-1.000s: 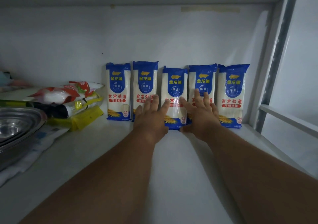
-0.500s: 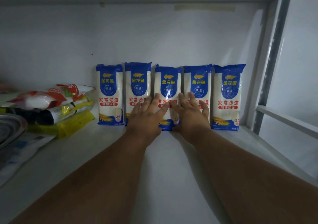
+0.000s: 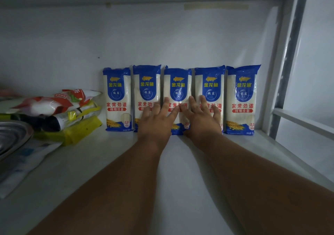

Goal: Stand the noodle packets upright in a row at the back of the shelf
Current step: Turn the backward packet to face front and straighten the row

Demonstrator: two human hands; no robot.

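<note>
Several blue-and-white noodle packets stand upright side by side against the back wall of the white shelf. The leftmost packet and the rightmost packet stand free. My left hand lies flat, fingers spread, against the second packet and the middle packet. My right hand presses flat on the middle packet and the fourth packet. Neither hand grips anything. The hands hide the lower parts of those packets.
A pile of flat food bags, red, white and yellow, lies to the left of the row. Stacked metal bowls sit at the far left over a plastic bag. A metal shelf upright and a crossbar bound the right side.
Both hands have stayed flat against the middle packets, shifting slightly. The middle packet now stands more level with its neighbours. The camera has turned a little to the right.
</note>
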